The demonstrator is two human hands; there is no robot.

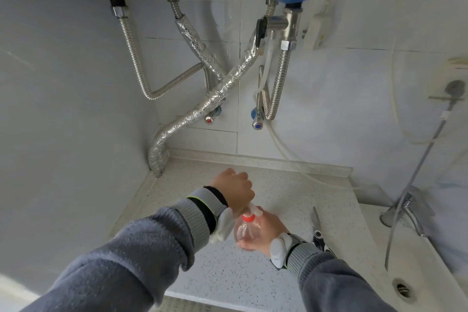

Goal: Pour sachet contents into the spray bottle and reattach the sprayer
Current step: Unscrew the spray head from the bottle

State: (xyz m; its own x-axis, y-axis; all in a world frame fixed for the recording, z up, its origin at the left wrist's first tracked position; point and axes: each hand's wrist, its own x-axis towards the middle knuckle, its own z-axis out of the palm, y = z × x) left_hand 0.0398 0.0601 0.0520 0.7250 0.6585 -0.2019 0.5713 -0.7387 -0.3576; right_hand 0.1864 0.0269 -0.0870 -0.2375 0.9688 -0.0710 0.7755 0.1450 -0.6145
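A small clear spray bottle with a red collar is held just above the speckled counter. My right hand wraps around the bottle's body from the right. My left hand is closed over the white sprayer head on top of the bottle, hiding most of it. I see no sachet.
Scissors lie on the counter to the right of my right hand. A white sink with a tap is at the far right. Foil-wrapped and steel hoses hang from a water heater above the counter's back corner.
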